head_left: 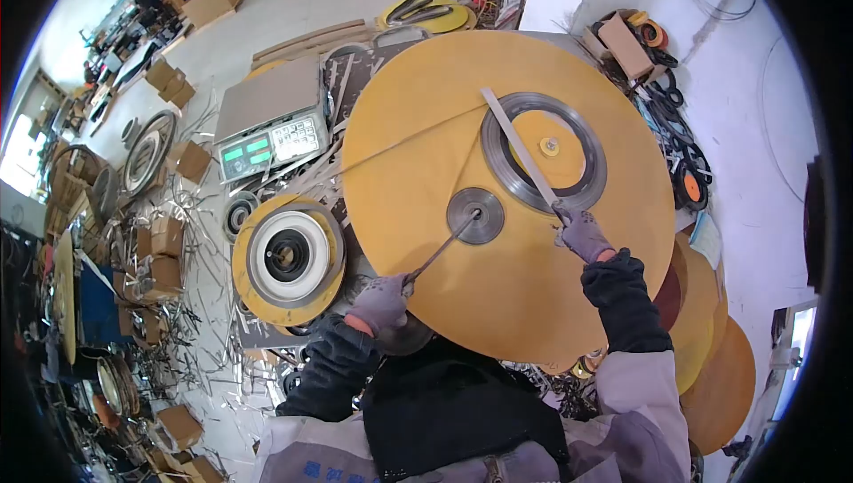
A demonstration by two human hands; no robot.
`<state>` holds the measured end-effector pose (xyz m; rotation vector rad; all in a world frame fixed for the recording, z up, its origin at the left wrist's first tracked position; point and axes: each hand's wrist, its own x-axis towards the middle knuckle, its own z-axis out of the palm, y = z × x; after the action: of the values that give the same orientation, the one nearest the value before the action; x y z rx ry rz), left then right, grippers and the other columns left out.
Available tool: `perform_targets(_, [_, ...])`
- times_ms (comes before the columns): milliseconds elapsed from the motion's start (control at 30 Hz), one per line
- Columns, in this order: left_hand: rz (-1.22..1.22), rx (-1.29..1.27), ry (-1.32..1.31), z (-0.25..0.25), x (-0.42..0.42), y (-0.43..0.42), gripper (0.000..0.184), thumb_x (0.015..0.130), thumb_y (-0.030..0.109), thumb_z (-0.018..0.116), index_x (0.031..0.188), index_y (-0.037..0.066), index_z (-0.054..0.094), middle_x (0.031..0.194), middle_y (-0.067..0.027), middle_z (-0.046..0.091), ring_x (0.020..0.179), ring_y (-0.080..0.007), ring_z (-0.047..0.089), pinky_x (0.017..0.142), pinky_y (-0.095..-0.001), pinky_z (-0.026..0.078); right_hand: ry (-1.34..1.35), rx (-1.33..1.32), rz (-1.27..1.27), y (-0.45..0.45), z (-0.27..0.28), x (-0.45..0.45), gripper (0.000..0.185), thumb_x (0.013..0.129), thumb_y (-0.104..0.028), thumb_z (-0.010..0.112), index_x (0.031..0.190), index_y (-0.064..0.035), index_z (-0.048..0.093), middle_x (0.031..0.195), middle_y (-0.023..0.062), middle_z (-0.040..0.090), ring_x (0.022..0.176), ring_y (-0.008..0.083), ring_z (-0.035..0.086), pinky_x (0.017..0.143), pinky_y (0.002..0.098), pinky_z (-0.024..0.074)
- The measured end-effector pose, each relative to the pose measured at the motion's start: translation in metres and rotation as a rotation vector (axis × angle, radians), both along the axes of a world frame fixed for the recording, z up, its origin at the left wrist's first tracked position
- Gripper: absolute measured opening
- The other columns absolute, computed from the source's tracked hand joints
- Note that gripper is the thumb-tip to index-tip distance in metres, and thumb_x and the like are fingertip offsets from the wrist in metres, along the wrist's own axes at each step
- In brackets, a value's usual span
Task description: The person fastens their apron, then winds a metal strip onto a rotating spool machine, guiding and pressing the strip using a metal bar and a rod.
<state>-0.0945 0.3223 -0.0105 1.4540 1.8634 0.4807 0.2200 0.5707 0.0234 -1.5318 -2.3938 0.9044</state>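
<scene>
A large yellow disc (pixel 404 243) filled the middle of the bench, with a digital scale (pixel 267 114) beyond its left side and a smaller yellow disc (pixel 249 283) carrying a white ring (pixel 324 247) nearer the person. On the large disc lay a ring-shaped coil (pixel 595 159) of grey strip, probably the heaviest piece there and best lifted by its rim from both sides.

The gloved right hand (pixel 582 231) had its fingers closed round the near end of a flat bar (pixel 518 146), which crossed over the coil; it looked stiff and light, suited to an end grip. The gloved left hand (pixel 380 301) was curled tight on a thin rod (pixel 442 255), whose far tip reached the centre of a small strip roll (pixel 488 228). A narrow strip (pixel 413 138) ran from the left to the bar's far end; it seemed springy, perhaps sharp-edged, so better guided by its flat faces.
</scene>
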Motion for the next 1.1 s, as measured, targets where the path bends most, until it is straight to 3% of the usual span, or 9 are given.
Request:
perform_targets(100, [-0.010,0.022,-0.012,0.004,0.003,0.002,0.030,0.088,0.021,0.051,0.111,0.004,0.059,0.097,-0.0248,0.062,0.094,-0.0395,0.059,0.080,-0.0453,0.046,-0.125,0.058,0.008,0.006,-0.002,0.001,0.059,0.067,-0.006,0.062,0.125,-0.0101,0.054,0.102,0.0185,0.064,0.087,0.0304,0.064,0.076,0.0356,0.0493])
perform_targets(300, [-0.009,0.023,0.028,0.007,0.003,0.003,0.029,0.086,0.020,0.052,0.109,0.003,0.059,0.097,-0.0251,0.061,0.094,-0.0395,0.059,0.080,-0.0449,0.046,-0.074,-0.112,-0.099,0.003,0.009,0.000,0.052,0.070,-0.010,0.061,0.122,-0.0120,0.056,0.094,0.0197,0.065,0.082,0.0299,0.064,0.073,0.0376,0.0495])
perform_targets(433, [0.002,0.007,0.033,0.021,0.004,0.007,0.027,0.086,0.019,0.051,0.105,0.002,0.060,0.094,-0.0243,0.062,0.092,-0.0393,0.059,0.079,-0.0442,0.046,-0.057,0.139,0.056,0.020,-0.025,0.023,0.047,0.073,-0.012,0.059,0.119,-0.0129,0.058,0.093,0.0206,0.064,0.082,0.0311,0.064,0.073,0.0403,0.0494])
perform_targets(467, [0.010,0.032,0.052,-0.006,-0.001,0.006,0.027,0.086,0.019,0.050,0.103,0.001,0.060,0.092,-0.0241,0.062,0.091,-0.0392,0.059,0.078,-0.0444,0.046,-0.090,0.055,0.025,0.015,-0.013,0.015,0.046,0.072,-0.012,0.059,0.118,-0.0131,0.059,0.094,0.0211,0.064,0.083,0.0324,0.064,0.073,0.0409,0.0494])
perform_targets(500, [-0.012,0.047,0.044,-0.001,-0.001,0.010,0.027,0.086,0.019,0.050,0.103,0.001,0.060,0.092,-0.0241,0.062,0.091,-0.0392,0.059,0.078,-0.0444,0.046,-0.117,-0.031,-0.006,0.012,-0.005,0.010,0.045,0.072,-0.012,0.059,0.117,-0.0133,0.059,0.094,0.0216,0.063,0.084,0.0338,0.063,0.074,0.0416,0.0493])
perform_targets(567, [0.008,-0.030,0.043,0.007,-0.001,0.012,0.032,0.087,0.022,0.049,0.111,0.003,0.059,0.100,-0.0237,0.062,0.096,-0.0389,0.058,0.082,-0.0462,0.045,-0.131,0.031,0.013,0.014,-0.008,0.012,0.046,0.070,-0.012,0.060,0.116,-0.0130,0.059,0.095,0.0217,0.063,0.087,0.0350,0.062,0.075,0.0420,0.0490])
perform_targets(600, [0.024,0.013,0.033,0.004,-0.001,0.014,0.026,0.086,0.020,0.051,0.102,0.001,0.060,0.093,-0.0244,0.062,0.092,-0.0396,0.059,0.079,-0.0454,0.046,-0.139,0.085,0.055,0.015,-0.009,0.012,0.047,0.069,-0.011,0.060,0.116,-0.0128,0.059,0.096,0.0219,0.063,0.089,0.0362,0.061,0.077,0.0425,0.0487])
perform_targets(1000, [0.004,0.034,0.063,-0.005,-0.003,0.022,0.026,0.087,0.022,0.052,0.101,0.002,0.062,0.091,-0.0244,0.063,0.090,-0.0404,0.059,0.078,-0.0466,0.046,-0.182,-0.078,0.005,0.013,0.018,0.005,0.051,0.067,-0.008,0.059,0.118,-0.0106,0.057,0.100,0.0220,0.063,0.096,0.0369,0.059,0.083,0.0422,0.0474])
perform_targets(1100, [-0.011,0.033,0.031,-0.001,-0.003,0.024,0.026,0.087,0.022,0.052,0.100,0.002,0.062,0.089,-0.0240,0.063,0.089,-0.0403,0.059,0.078,-0.0460,0.047,-0.178,0.041,0.099,0.019,0.005,0.009,0.051,0.068,-0.009,0.059,0.119,-0.0117,0.057,0.100,0.0216,0.063,0.095,0.0368,0.060,0.082,0.0426,0.0474])
